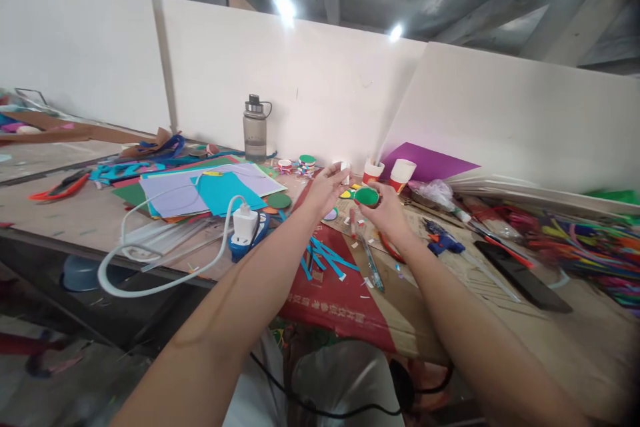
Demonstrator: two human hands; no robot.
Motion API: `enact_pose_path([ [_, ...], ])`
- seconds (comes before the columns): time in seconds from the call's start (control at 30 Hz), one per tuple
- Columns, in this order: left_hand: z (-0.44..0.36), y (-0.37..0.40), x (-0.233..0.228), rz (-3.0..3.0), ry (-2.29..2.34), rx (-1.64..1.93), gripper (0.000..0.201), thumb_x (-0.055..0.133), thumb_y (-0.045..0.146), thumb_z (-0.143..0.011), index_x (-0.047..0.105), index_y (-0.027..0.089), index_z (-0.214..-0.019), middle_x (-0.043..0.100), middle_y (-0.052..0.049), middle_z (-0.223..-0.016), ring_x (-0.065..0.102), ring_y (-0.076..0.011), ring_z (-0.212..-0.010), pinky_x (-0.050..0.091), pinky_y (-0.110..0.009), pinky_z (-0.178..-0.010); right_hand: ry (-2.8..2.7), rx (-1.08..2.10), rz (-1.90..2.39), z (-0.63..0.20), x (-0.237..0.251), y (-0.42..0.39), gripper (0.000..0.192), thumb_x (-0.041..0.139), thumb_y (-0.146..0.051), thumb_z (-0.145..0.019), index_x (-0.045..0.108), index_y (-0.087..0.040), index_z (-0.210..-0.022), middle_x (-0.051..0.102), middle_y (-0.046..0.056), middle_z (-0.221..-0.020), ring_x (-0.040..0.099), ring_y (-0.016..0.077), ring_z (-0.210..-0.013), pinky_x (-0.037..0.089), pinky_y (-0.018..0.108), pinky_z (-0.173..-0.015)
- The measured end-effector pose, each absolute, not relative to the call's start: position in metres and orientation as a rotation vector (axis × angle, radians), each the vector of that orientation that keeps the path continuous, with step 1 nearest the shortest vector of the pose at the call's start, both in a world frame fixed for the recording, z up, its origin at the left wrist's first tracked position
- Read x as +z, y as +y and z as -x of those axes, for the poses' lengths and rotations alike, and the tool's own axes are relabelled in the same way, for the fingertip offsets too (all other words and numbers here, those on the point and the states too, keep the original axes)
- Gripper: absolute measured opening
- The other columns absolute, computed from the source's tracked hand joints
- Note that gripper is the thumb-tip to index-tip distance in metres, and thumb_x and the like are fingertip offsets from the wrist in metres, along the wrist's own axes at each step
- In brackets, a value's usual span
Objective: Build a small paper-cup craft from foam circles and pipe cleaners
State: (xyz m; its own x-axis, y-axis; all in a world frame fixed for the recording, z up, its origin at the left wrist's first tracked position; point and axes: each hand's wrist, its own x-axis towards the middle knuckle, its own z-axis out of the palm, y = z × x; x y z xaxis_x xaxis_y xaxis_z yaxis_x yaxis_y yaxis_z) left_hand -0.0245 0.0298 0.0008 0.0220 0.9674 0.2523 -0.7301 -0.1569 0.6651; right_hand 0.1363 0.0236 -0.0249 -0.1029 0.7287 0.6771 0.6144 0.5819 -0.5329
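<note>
Both hands over table, R hand (pixel 387 213) w/ green disc (pixel 367 197), L hand (pixel 325 188) w/ white scrap (pixel 345 169)

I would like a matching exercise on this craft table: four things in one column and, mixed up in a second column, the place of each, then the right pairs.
Things:
1. green disc
2. water bottle
3. purple sheet
4. white charger

Places:
A. leaning at the white wall, behind the paper cups
B. standing upright by the wall, behind the coloured paper pile
C. held in the right hand
D. plugged in at the table's front edge, left of the left hand

Pairs: 1-C, 2-B, 3-A, 4-D
</note>
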Motion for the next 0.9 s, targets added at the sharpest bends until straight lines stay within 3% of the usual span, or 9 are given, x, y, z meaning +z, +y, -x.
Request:
enact_pose_path([
  [0.2, 0.019, 0.032, -0.009, -1.032, 0.438, 1.420, 0.038, 0.083, 0.018, -0.065, 0.067, 0.013, -0.099, 0.069, -0.007, -0.102, 0.064, -0.0149, -0.094, 0.045, -0.030, -0.090, -1.781, 0.196, 1.000, -0.140, -0.012, 0.020, 0.052, 0.071, -0.025, -0.068, 0.059, -0.017, -0.118, 0.063, 0.013, -0.117, 0.058, 0.0278, -0.110, 0.046, 0.045, -0.097],
  [0.4, 0.018, 0.023, -0.009, -1.221, 0.537, 1.276, 0.052, 0.085, 0.026, -0.063, 0.068, 0.017, -0.111, 0.062, -0.012, -0.126, 0.061, -0.0219, -0.105, 0.049, -0.032, -0.085, -1.770, 0.219, 0.974, -0.139, -0.011, 0.023, 0.061, 0.073, -0.025, -0.068, 0.056, -0.016, -0.125, 0.059, 0.016, -0.125, 0.056, 0.0290, -0.117, 0.044, 0.047, -0.101],
  [0.63, 0.015, 0.020, -0.006, -1.191, 0.435, 1.260, 0.044, 0.082, 0.022, -0.066, 0.069, 0.019, -0.107, 0.065, -0.008, -0.117, 0.064, -0.0186, -0.099, 0.049, -0.031, -0.087, -1.711, 0.443, 0.857, -0.138, -0.013, 0.025, 0.062, 0.075, -0.034, -0.070, 0.056, -0.022, -0.128, 0.062, 0.012, -0.123, 0.063, 0.0245, -0.102, 0.053, 0.042, -0.088],
  [0.9, 0.016, 0.019, -0.007, -1.218, 0.383, 1.357, 0.046, 0.081, 0.023, -0.068, 0.066, 0.024, -0.112, 0.061, -0.006, -0.124, 0.060, -0.0187, -0.104, 0.048, -0.036, -0.091, -1.605, 0.562, 0.772, -0.137, -0.003, 0.014, 0.064, 0.071, -0.038, -0.076, 0.053, -0.026, -0.136, 0.062, 0.009, -0.129, 0.060, 0.0251, -0.113, 0.051, 0.044, -0.097],
])
